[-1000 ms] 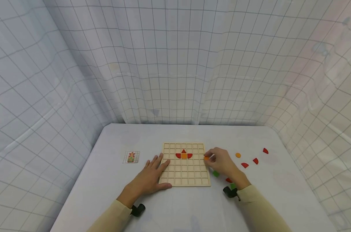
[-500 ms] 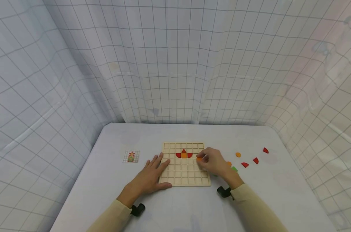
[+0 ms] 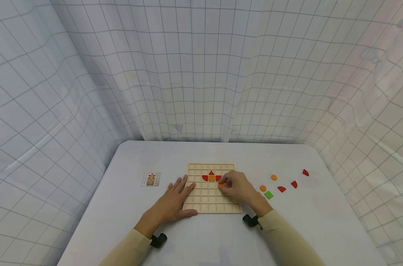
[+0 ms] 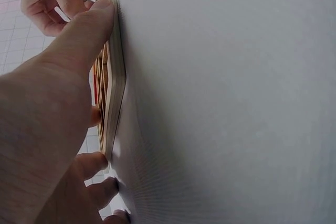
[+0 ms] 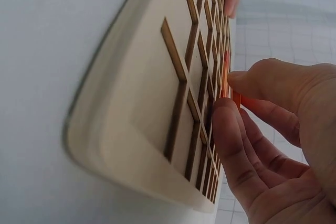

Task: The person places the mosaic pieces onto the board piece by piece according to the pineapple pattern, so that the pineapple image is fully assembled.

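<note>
A wooden grid board [image 3: 205,208] lies on the table in front of the person. Set in its cells are a red triangle [image 3: 211,173], an orange square [image 3: 211,178] and a red quarter-circle on each side of the square. Spread over the board's left edge, the left hand [image 3: 170,204] rests with straight fingers; its thumb lies on the near edge in the left wrist view. The right hand [image 3: 236,186] pinches an orange tile [image 5: 236,99] between thumb and fingers, just below the right red quarter-circle. The fingers partly cover this tile, so its full outline is hidden.
Left of the board lies a pattern card [image 3: 151,179] with a coloured figure on a grid. To the right are an orange disc [image 3: 274,177], another orange disc [image 3: 263,188], a green square [image 3: 268,195] and several red quarter-circles [image 3: 294,184]. Gridded curtains surround the table.
The right hand has moved left from the board's right edge to over its cells, carrying the orange tile. An orange disc and a green square now show behind it. The left hand stays put.
</note>
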`<state>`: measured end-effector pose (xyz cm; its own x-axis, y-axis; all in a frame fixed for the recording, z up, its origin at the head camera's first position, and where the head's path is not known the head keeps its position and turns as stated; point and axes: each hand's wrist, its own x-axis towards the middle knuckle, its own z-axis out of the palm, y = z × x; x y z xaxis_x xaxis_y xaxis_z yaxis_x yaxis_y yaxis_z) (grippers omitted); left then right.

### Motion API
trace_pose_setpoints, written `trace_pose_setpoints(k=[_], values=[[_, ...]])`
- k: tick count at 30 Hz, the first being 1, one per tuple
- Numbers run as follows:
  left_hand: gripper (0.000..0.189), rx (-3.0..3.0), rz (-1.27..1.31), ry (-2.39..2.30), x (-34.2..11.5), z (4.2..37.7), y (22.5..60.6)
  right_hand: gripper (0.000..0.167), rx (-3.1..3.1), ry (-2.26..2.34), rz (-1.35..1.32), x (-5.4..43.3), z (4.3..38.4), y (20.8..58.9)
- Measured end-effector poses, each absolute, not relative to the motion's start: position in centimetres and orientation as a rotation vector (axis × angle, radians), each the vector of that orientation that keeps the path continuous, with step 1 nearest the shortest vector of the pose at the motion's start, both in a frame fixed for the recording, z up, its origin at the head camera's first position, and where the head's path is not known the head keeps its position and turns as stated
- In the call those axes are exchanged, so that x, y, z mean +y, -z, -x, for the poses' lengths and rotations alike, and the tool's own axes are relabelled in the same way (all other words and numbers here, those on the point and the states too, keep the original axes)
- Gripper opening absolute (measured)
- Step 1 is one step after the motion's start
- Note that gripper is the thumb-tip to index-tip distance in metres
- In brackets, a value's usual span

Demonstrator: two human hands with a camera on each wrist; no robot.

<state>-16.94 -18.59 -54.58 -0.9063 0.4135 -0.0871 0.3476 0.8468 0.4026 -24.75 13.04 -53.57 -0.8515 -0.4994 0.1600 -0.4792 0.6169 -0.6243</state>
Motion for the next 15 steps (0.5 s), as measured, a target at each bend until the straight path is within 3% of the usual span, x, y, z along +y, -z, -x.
trace_pose_setpoints(k=[15], values=[[0.106, 2.858, -0.601, -0.584, -18.6, 17.0, 54.7, 0.005, 2.775, 1.103, 0.84, 11.4, 25.0, 54.2]])
